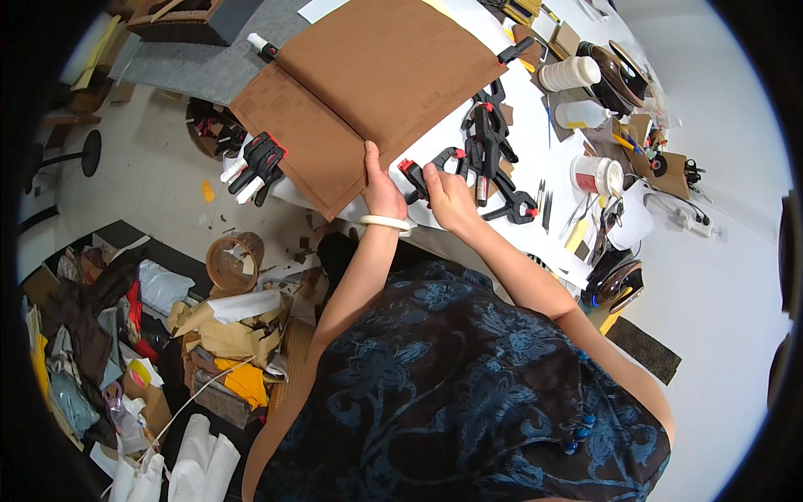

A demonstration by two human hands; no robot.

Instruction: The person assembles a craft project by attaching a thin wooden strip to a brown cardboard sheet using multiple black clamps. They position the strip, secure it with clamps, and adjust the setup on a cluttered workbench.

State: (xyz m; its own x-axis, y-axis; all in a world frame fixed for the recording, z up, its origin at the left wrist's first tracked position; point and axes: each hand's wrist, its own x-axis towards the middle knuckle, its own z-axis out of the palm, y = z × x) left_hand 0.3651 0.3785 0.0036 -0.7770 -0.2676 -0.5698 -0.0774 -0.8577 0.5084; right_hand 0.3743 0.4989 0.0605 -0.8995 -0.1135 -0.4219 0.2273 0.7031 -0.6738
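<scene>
A brown leather-like piece with a fold or seam down it lies across the white table. My left hand grips its near edge, thumb on top and the other fingers hidden beneath. Just to the right, my right hand is closed around a black spring clamp with red tips, held beside the brown piece. Several black clamps bite the piece's left edge. Single clamps sit at its far left and far right corner. More loose black clamps lie in a heap beyond my right hand.
Along the right stand white tubs, a squeeze bottle and thin tools. Below left on the floor are a brown bin and piled scraps. A grey surface with a dark box adjoins at far left.
</scene>
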